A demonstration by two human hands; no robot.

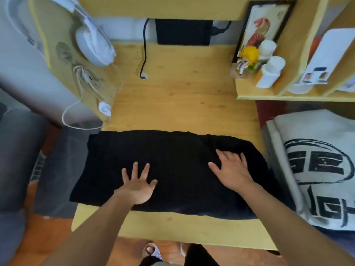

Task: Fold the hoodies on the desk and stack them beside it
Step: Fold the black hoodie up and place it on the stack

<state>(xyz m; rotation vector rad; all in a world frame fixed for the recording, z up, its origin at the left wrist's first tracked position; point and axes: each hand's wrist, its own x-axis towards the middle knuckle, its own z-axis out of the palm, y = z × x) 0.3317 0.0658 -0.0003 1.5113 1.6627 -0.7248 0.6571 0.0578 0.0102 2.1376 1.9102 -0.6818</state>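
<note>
A black hoodie (172, 150) lies folded into a wide rectangle across the near part of the wooden desk (182, 96); its left end hangs past the desk's edge. My left hand (139, 184) rests flat on its left half with fingers spread. My right hand (231, 168) presses flat on its right half, fingers apart. Neither hand grips the cloth. To the right of the desk lies a folded light grey hoodie (317, 162) with a large black printed logo facing up.
White headphones (94, 43) and cables (82, 96) hang on the left panel. A black cable (144, 54) and a dark box (182, 32) sit at the desk's back. A shelf (269, 96) at right holds white bottles, a figurine and a framed picture. Grey cushions lie at left.
</note>
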